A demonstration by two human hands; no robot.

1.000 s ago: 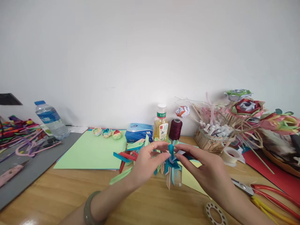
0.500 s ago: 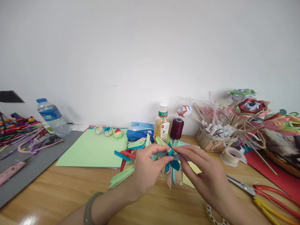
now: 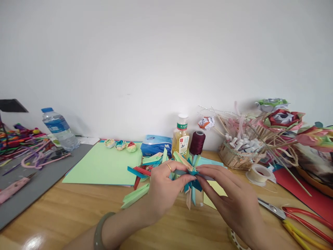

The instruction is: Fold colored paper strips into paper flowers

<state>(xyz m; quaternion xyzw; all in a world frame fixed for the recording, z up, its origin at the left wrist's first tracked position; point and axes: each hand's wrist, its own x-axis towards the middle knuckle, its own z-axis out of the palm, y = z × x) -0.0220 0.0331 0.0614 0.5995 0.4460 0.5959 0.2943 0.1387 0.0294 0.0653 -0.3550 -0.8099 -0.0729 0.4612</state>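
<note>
Grey mat [image 3: 53, 171]: lies at far left, with tangled fuzzy stems [image 3: 33, 155] and a pink-handled cutter [image 3: 13, 189] on it.
Water bottle [image 3: 59, 127]: leans, blue cap up, near the wall.
Green sheet [image 3: 100, 166]: flat on the worktop [image 3: 91, 208]; three small paper flowers [image 3: 120, 145] sit along its back edge.
Folded strips [image 3: 137, 195]: heaped loosely around and behind the hands.
Tissue pack [image 3: 156, 146]: blue, behind the strips.
Left hand [image 3: 164, 189]: pinches the blue folded paper between thumb and fingers.
Blue folded paper [image 3: 193, 172]: held between both hands, above the strips.
Thread spool [image 3: 197, 142]: dark red, upright beside a drink bottle [image 3: 180, 137].
Right hand [image 3: 230, 192]: grips the paper's right side with its fingertips.
Basket [image 3: 230, 158]: holds white-ended sticks.
Scissors [image 3: 275, 210]: red and yellow handles, just beyond the right hand.
</note>
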